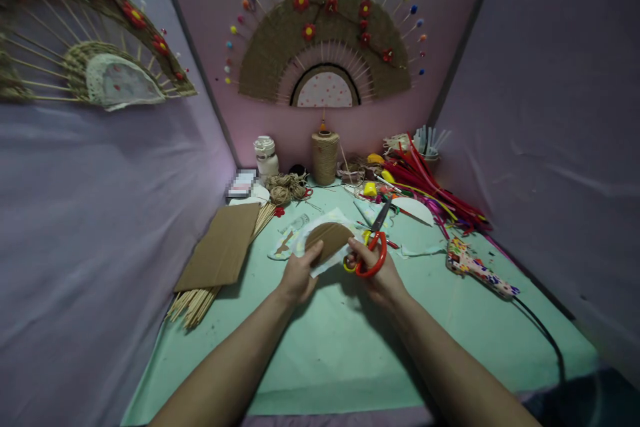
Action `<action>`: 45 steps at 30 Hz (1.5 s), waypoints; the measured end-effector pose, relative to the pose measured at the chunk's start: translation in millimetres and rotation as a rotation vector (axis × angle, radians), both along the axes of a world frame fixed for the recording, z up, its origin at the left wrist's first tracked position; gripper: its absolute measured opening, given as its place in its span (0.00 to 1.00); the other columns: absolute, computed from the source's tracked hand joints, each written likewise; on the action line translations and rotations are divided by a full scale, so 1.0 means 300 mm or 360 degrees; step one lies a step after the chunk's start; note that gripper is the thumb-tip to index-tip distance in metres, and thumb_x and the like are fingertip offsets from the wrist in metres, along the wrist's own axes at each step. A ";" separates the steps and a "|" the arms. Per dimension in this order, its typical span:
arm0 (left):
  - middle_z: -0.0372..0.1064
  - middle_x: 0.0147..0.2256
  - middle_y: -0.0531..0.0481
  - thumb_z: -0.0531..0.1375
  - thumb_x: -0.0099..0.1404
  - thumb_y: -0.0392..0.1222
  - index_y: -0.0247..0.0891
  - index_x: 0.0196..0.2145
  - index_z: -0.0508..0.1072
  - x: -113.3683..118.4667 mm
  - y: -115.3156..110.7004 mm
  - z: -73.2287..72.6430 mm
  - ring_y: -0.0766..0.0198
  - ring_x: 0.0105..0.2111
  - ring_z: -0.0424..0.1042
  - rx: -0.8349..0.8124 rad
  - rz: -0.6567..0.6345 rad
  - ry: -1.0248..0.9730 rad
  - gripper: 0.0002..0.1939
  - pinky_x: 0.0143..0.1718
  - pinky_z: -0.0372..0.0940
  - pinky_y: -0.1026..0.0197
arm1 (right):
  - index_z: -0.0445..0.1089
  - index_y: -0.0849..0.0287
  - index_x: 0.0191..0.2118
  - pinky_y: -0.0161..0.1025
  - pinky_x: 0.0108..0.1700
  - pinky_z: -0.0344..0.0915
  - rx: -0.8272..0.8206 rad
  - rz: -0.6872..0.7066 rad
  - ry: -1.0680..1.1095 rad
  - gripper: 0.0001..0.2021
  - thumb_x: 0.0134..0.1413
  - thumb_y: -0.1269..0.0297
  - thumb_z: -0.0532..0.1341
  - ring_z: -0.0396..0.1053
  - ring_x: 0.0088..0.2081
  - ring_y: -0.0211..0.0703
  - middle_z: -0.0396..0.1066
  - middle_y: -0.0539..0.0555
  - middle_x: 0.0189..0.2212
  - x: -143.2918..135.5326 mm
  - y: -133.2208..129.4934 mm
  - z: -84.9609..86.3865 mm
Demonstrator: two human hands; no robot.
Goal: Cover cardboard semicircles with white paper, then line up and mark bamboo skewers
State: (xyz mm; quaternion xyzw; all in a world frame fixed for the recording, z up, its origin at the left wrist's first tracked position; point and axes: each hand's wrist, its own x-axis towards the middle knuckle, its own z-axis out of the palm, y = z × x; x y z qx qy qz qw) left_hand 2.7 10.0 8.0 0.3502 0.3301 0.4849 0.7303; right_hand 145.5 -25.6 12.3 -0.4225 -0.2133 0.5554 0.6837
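Over the middle of the table, my left hand (300,275) is closed on a half-round piece of cardboard (327,240) laid on a piece of pale fabric (323,272). The thumb presses on the cardboard; the fingers beneath are mostly hidden. My right hand (377,273) pinches the right edge of the cardboard and fabric, while scissors (384,257) with red and yellow handles hang on its fingers. Their blades point up and away from me. Behind my left hand lies a patterned fabric scrap (283,245).
At left, a cardboard sheet (225,240) covers thin wooden sticks (197,307). A glue gun (477,270) with a black cord lies at right. Toward the back are a twine spool (325,157), a white jar (266,157) and red pipe cleaners (435,183). Decorated fans (270,47) hang on the walls.
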 end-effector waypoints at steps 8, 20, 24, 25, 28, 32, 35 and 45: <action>0.72 0.50 0.46 0.70 0.50 0.38 0.43 0.58 0.65 -0.105 0.058 0.029 0.56 0.44 0.73 0.0121 -0.0478 0.0216 0.38 0.41 0.68 0.60 | 0.62 0.57 0.32 0.34 0.29 0.59 0.0070 0.0223 -0.0563 0.19 0.41 0.53 0.70 0.62 0.27 0.36 0.64 0.45 0.25 0.074 0.005 -0.010; 0.64 0.57 0.39 0.76 0.32 0.51 0.41 0.55 0.68 -0.070 0.011 0.026 0.44 0.59 0.59 0.0277 -0.0754 -0.0270 0.50 0.58 0.55 0.48 | 0.56 0.55 0.33 0.34 0.28 0.57 0.0171 -0.0279 -0.0367 0.22 0.39 0.57 0.70 0.58 0.24 0.34 0.58 0.42 0.24 -0.011 -0.012 0.016; 0.74 0.46 0.45 0.72 0.46 0.42 0.40 0.46 0.74 0.032 -0.057 0.006 0.50 0.51 0.69 -0.0019 -0.0189 -0.0160 0.28 0.56 0.60 0.50 | 0.58 0.56 0.33 0.34 0.29 0.58 0.0157 -0.0423 -0.0610 0.21 0.39 0.58 0.70 0.59 0.25 0.34 0.59 0.42 0.24 -0.015 -0.014 -0.004; 0.75 0.44 0.46 0.71 0.48 0.41 0.40 0.45 0.74 0.046 -0.066 0.010 0.53 0.48 0.71 -0.0095 -0.0045 -0.0161 0.24 0.53 0.62 0.51 | 0.58 0.56 0.32 0.35 0.29 0.59 0.0163 -0.0422 -0.0638 0.20 0.39 0.59 0.70 0.60 0.25 0.34 0.59 0.42 0.24 -0.010 -0.012 -0.008; 0.76 0.39 0.49 0.69 0.49 0.35 0.38 0.41 0.74 0.051 -0.065 0.032 0.60 0.40 0.74 -0.0237 0.0166 -0.0176 0.19 0.46 0.68 0.57 | 0.61 0.57 0.32 0.35 0.29 0.61 0.0205 -0.0362 -0.0621 0.16 0.41 0.61 0.69 0.63 0.25 0.36 0.65 0.45 0.25 0.016 0.001 -0.010; 0.77 0.33 0.50 0.68 0.47 0.31 0.35 0.38 0.75 0.004 -0.019 0.066 0.62 0.34 0.75 -0.0269 0.0214 -0.0102 0.18 0.39 0.70 0.59 | 0.64 0.58 0.29 0.36 0.33 0.64 0.0211 -0.0467 -0.0608 0.12 0.42 0.61 0.68 0.68 0.30 0.38 0.70 0.50 0.29 0.049 0.018 -0.004; 0.77 0.32 0.51 0.68 0.46 0.30 0.36 0.39 0.74 -0.028 0.019 0.130 0.62 0.33 0.75 -0.0183 0.0248 -0.0056 0.20 0.38 0.71 0.59 | 0.64 0.59 0.31 0.37 0.31 0.65 0.0104 -0.0236 -0.0592 0.14 0.42 0.60 0.68 0.69 0.28 0.38 0.71 0.52 0.32 0.047 0.017 -0.005; 0.77 0.39 0.48 0.67 0.48 0.28 0.37 0.47 0.73 -0.013 0.087 0.469 0.58 0.40 0.75 0.0517 0.0078 -0.0043 0.27 0.47 0.67 0.56 | 0.60 0.56 0.46 0.38 0.31 0.63 0.0680 0.0505 -0.0646 0.26 0.53 0.40 0.58 0.68 0.32 0.38 0.67 0.58 0.45 -0.016 -0.049 -0.041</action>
